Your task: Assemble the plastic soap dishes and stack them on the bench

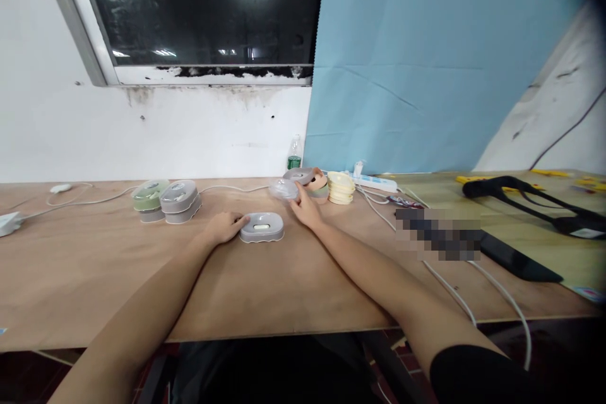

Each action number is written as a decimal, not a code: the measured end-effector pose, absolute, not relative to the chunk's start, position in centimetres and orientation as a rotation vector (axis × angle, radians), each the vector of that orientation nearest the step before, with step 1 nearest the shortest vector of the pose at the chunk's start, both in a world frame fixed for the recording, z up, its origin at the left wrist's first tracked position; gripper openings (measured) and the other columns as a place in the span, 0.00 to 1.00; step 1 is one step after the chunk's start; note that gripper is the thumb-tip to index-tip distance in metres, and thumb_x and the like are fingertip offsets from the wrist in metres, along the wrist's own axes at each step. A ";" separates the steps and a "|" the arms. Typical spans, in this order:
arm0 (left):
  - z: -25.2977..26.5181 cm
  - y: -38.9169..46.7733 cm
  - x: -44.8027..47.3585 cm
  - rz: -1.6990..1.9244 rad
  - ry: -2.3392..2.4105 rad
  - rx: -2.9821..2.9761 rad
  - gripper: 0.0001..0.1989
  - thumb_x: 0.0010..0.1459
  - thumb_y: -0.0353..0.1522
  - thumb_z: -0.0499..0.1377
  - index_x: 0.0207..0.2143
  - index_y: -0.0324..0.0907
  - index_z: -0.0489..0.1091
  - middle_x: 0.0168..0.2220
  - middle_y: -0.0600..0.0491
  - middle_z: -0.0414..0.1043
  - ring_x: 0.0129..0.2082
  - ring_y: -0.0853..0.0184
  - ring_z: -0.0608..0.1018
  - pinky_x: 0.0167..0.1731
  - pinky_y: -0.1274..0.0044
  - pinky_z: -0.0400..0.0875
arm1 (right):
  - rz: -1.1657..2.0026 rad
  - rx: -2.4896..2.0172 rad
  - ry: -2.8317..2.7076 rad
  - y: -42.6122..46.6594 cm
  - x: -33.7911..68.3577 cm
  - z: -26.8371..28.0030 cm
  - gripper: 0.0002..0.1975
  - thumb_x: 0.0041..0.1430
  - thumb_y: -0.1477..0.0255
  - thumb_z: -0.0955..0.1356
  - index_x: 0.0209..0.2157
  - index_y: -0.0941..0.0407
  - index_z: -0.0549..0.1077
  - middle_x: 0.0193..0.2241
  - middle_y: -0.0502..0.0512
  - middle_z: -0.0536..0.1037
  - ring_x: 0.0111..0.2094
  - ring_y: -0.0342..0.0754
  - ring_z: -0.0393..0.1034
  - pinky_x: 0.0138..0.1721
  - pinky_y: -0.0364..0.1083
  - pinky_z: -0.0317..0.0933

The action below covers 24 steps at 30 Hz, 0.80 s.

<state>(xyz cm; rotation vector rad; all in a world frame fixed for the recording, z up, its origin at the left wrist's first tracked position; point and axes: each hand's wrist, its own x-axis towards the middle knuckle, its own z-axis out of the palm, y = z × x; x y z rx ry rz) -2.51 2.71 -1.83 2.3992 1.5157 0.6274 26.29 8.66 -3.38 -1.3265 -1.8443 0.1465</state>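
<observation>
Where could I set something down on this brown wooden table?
Bare tabletop lies between the forearms, in front of the grey oval container, and left of the left forearm, in front of the green-topped oval stack. It's crowded around the right hand, pale-yellow round stack and white plastic power strip.

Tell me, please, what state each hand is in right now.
Left hand: at the left edge of the grey container; whether its grip is closed cannot be told.
Right hand: closed, holding a clear plastic piece.
</observation>
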 end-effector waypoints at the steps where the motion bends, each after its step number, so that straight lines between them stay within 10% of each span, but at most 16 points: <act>1: -1.8 2.7 -2.5 0.697 1.510 2.372 0.25 0.60 0.50 0.45 0.34 0.45 0.75 0.35 0.50 0.78 0.34 0.60 0.77 0.33 0.75 0.64 | 0.145 -1.332 -1.850 8.8 26.4 -3.4 0.31 0.58 0.67 0.62 0.63 0.55 0.55 0.27 0.51 0.73 0.29 0.49 0.68 0.32 0.47 0.62; 9: -0.6 3.7 -2.3 1.543 1.290 1.479 0.20 0.55 0.44 0.55 0.40 0.37 0.71 0.29 0.51 0.72 0.27 0.69 0.72 0.31 0.76 0.69 | 0.080 -1.307 -1.838 9.5 26.5 -3.9 0.22 0.56 0.70 0.62 0.53 0.57 0.64 0.29 0.53 0.74 0.32 0.50 0.69 0.32 0.46 0.60; 24: -2.6 4.8 -2.6 1.427 1.083 1.206 0.31 0.41 0.21 0.61 0.51 0.40 0.65 0.45 0.45 0.70 0.37 0.70 0.76 0.38 0.76 0.71 | 0.052 -1.376 -1.764 9.3 26.5 -4.1 0.16 0.56 0.66 0.63 0.47 0.56 0.64 0.26 0.50 0.74 0.29 0.49 0.68 0.30 0.44 0.56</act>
